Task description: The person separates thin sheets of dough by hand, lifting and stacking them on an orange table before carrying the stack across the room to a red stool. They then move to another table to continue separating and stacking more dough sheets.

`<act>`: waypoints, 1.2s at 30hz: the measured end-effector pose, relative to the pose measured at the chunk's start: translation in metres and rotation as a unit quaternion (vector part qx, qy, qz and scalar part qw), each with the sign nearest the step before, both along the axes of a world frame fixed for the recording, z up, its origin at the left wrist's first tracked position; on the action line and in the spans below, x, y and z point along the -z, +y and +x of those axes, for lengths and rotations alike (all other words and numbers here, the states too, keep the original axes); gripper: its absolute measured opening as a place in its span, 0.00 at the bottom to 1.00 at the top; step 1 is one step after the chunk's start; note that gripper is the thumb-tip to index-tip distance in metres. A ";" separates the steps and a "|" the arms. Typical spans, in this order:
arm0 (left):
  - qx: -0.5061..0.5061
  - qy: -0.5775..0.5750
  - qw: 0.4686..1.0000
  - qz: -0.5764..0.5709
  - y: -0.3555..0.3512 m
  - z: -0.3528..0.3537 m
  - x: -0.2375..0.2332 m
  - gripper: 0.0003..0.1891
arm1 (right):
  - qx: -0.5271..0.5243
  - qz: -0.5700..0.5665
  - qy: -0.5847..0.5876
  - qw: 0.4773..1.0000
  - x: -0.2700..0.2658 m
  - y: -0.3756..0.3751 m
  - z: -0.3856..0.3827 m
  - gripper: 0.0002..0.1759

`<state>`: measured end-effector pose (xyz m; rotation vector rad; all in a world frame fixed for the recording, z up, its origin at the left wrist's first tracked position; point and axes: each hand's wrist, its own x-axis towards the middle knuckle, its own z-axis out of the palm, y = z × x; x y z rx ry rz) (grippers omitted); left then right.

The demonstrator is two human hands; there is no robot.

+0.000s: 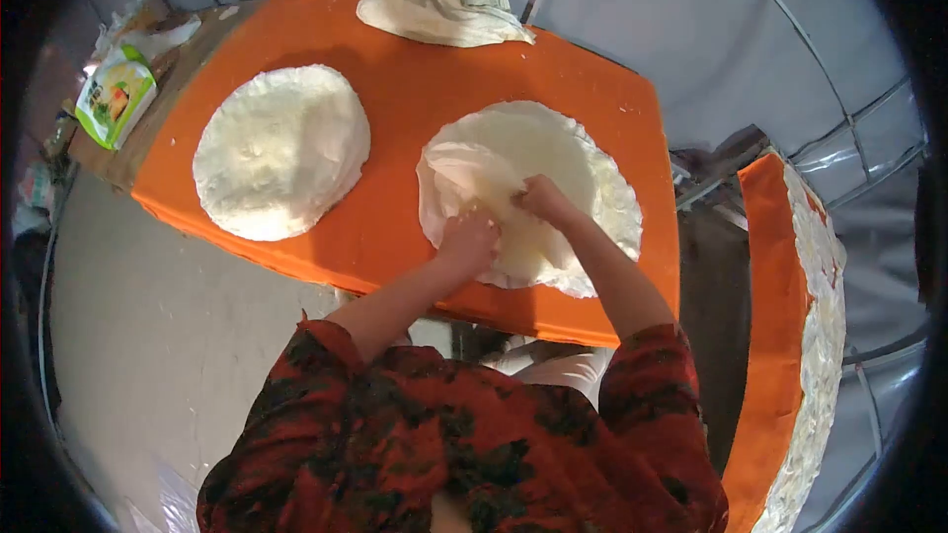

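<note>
On the orange-covered table lies a round white mass [553, 153], flat and uneven at its rim, with a thin pale sheet over part of it. My left hand [472, 237] is over its lower left part, fingers bent and pressed together; what they grip, if anything, is too small to make out. To the right, my right hand [541, 199] is closed in a pinch at the middle of the same mass, its fingertips at the pale sheet. A second round white mass [281, 153] sits farther left, touched by neither hand.
A crumpled off-white cloth [444, 0] lies at the back edge of the orange table [395, 118]. A green and white packet [117, 99] is at the far left. On the right, another orange surface [775, 336] bears a long whitish mass [820, 336].
</note>
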<state>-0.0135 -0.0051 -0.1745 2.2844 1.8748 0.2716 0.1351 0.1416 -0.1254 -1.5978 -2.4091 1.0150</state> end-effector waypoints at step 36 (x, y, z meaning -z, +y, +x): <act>-0.262 -0.468 0.835 0.123 0.013 -0.030 0.019 0.22 | -0.022 0.234 0.038 0.971 -0.178 0.055 0.047 0.13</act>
